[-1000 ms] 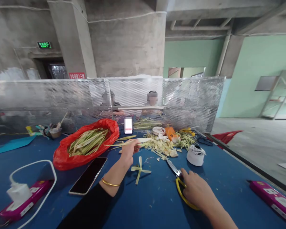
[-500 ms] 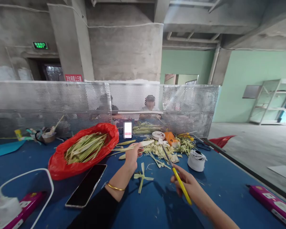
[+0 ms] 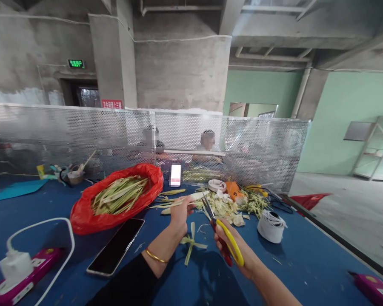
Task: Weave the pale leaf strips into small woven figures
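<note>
Pinched in my left hand [image 3: 180, 215] is a pale strip of husk [image 3: 198, 196], its tip pointing right. My right hand [image 3: 232, 243] grips scissors [image 3: 231, 241] with one yellow and one red handle. Their blades are parted and their tips reach the end of the strip; whether they touch it I cannot tell. Below my left hand, a cross of husk strips [image 3: 191, 243] lies on the blue table [image 3: 185, 289]. Behind both hands is a heap of pale husk scraps [image 3: 225, 206].
At left sits a red plastic bag [image 3: 83, 223] of husk strips, with a black phone [image 3: 116, 246] before it. A white roll [image 3: 270, 227] stands at right, a tape roll [image 3: 217, 185] behind the scraps. A perforated metal screen [image 3: 258, 148] spans the back, people beyond it.
My right hand has brought the scissors left and up to the strip, and the blades have opened. My left hand still holds the strip. The camera view has shifted slightly left.
</note>
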The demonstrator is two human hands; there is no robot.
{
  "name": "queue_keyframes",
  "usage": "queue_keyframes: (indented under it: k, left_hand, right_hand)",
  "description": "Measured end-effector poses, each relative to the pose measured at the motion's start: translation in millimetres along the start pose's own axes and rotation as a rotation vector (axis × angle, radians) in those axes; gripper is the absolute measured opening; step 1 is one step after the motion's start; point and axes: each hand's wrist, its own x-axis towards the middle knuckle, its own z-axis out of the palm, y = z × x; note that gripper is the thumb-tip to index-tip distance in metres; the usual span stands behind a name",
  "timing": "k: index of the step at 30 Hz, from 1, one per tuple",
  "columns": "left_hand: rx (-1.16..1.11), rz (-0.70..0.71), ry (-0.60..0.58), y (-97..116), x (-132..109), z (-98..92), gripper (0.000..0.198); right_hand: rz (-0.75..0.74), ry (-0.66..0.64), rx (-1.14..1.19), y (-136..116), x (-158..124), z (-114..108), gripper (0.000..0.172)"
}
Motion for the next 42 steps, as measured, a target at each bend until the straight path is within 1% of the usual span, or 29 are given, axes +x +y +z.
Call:
queue_keyframes:
  k: [3,8,13,17,20,23,26,28,30,32,34,36,38,40,41,42]
  left_hand:
    - [0.029,-0.054,-0.023,-8.1,-4.4,2.4,0.016]
    - [0.065,-0.103,-0.049,-17.0,-7.4,3.2,0.011]
    - [0.077,-0.131,-0.052,-20.1,-7.8,4.5,0.012]
    - [0.097,-0.155,-0.043,-16.4,-7.0,5.2,0.010]
    - [0.135,-0.163,-0.043,-9.8,-6.6,4.1,0.007]
    - [0.196,-0.158,-0.077,-2.5,-8.9,2.7,0.008]
    - [0.269,-0.129,-0.162,3.0,-14.3,2.7,0.012]
    - [0.328,-0.111,-0.242,5.8,-17.8,3.6,0.014]
    - [0.394,-0.100,-0.327,9.1,-20.1,4.4,0.013]
    - [0.462,-0.078,-0.419,13.5,-21.7,5.0,0.012]
    - [0.526,-0.047,-0.519,18.6,-24.3,5.5,0.012]
    - [0.581,-0.022,-0.619,23.2,-29.9,6.4,0.012]
    - [0.623,-0.019,-0.698,25.9,-38.6,7.5,0.011]
    - [0.665,-0.050,-0.774,26.0,-49.0,8.4,0.010]
    - [0.695,-0.089,-0.842,25.0,-54.0,8.5,0.010]
    - [0.727,-0.152,-0.936,23.4,-58.6,8.5,0.009]
  right_hand:
    - [0.024,0.019,-0.054,2.3,4.6,-2.3,0.053]
    - [0.050,0.107,-0.134,7.9,16.1,-1.6,0.057]
    - [0.042,0.148,-0.183,11.7,18.6,3.1,0.053]
    - [0.018,0.188,-0.274,10.6,18.1,5.1,0.047]
    - [-0.002,0.249,-0.411,6.1,18.4,-3.1,0.043]
    - [-0.054,0.346,-0.602,1.0,17.4,-21.1,0.034]
    - [-0.098,0.449,-0.740,-1.2,16.9,-39.6,0.025]
    - [-0.105,0.479,-0.772,-1.4,18.9,-47.6,0.022]
    - [-0.112,0.468,-0.754,-2.1,22.4,-51.1,0.023]
    - [-0.122,0.433,-0.706,-4.1,25.4,-50.0,0.032]
    - [-0.142,0.388,-0.585,-7.4,25.7,-45.2,0.047]
    - [-0.176,0.345,-0.360,-11.6,22.7,-38.1,0.056]
    - [-0.219,0.294,-0.116,-16.3,17.3,-30.8,0.058]
    - [-0.246,0.242,0.027,-21.3,10.9,-24.7,0.057]
    - [-0.250,0.215,0.061,-23.8,7.8,-22.4,0.057]
    - [-0.248,0.186,0.086,-26.0,5.0,-20.4,0.058]
